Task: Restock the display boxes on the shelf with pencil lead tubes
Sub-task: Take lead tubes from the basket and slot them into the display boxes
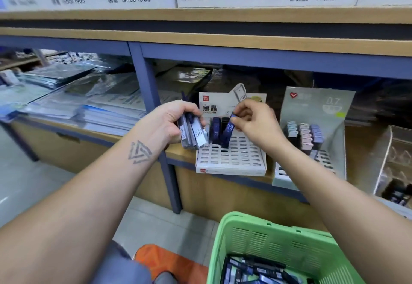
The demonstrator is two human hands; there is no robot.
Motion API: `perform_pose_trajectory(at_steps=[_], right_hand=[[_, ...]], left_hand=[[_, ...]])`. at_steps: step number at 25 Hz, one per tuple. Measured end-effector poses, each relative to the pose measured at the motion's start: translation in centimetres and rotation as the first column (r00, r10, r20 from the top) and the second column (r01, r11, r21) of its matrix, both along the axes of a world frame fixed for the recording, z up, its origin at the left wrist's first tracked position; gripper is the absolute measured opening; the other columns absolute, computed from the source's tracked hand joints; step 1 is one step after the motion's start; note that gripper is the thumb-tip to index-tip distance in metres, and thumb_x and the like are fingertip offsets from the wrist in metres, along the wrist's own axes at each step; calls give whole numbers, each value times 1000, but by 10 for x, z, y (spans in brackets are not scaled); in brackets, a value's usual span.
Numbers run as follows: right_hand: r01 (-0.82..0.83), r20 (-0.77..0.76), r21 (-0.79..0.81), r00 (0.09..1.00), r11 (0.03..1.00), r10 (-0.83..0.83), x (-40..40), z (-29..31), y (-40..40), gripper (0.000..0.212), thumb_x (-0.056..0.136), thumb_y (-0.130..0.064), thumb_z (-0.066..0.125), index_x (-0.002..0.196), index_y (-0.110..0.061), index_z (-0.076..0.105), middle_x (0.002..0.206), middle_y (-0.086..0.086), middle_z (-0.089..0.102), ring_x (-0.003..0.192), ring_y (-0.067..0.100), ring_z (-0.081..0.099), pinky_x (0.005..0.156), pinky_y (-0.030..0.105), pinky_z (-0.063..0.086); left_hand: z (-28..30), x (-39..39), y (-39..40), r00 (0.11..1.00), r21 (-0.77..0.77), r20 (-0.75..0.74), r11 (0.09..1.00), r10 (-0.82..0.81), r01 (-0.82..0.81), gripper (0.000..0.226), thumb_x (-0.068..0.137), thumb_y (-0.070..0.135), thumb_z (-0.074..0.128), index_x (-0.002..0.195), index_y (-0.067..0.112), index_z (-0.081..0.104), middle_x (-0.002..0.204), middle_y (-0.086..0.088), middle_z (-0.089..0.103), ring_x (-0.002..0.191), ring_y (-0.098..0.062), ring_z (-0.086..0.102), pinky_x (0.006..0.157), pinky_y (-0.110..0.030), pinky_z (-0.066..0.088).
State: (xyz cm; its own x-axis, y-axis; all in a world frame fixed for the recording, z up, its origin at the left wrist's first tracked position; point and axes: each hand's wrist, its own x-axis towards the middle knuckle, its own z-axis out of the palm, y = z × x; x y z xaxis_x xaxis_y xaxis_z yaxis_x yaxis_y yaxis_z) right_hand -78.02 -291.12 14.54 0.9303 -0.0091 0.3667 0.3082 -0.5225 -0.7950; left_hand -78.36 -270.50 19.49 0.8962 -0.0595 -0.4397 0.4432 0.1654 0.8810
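Right hand (253,125) pinches one blue tube (228,133) over the white display box (231,161); beside it stands one tube (215,133). Left hand (176,121) grips several tubes (194,135). Wooden shelf (178,153); green basket (278,245) below.

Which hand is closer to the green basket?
Right. The right hand, pinching a blue tube, is almost straight above the green basket; the left hand, holding a bunch of tubes, is farther left.

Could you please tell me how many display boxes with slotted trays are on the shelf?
2: the white display box under the hands and the grey-green display box to its right. Others may sit beyond the frame.
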Motion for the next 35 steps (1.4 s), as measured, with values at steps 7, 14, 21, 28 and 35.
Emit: perform_pose_trajectory(at_steps=[7,14,21,28,35], right_hand=[[3,102,-234,995,972,22,11,-14,26,12,89,-7,73,90,-16,66,82,-2,67,74,11,61,71,27,52],[-2,104,-332,994,943,39,22,-22,35,15,88,-16,76,90,-25,65,81,-8,68,80,15,64,76,41,56],[13,79,-321,997,947,13,26,-22,38,15,87,-16,77,89,-27,66,85,-8,69,84,16,65,79,38,56],[51,90,-516,996,855,-5,27,-25,34,9,93,-21,68,97,-24,76,104,1,69,102,22,60,84,36,51],[-132,-305,180,935,975,183,-14,15,28,25,99,-26,63,115,-7,67,89,16,75,74,24,70,67,29,54]], left_hand=[[-7,1,7,998,51,-55,998,-25,28,21,89,-5,52,69,-2,59,68,-17,61,59,-27,63,54,-42,61],[-9,3,12,999,41,-45,999,-30,32,19,88,-7,53,70,-3,60,67,-19,61,63,-28,63,72,-45,57],[-7,0,9,998,19,-40,999,-42,42,17,88,-7,53,73,-5,60,64,-18,61,62,-27,62,76,-44,57],[-9,1,9,998,6,-33,999,-46,46,12,88,-8,54,79,-5,62,70,-17,63,65,-27,64,69,-44,58],[-9,3,-1,997,-76,-14,994,-76,74,18,87,-7,58,102,-1,65,84,-19,68,68,-30,70,62,-48,62]])
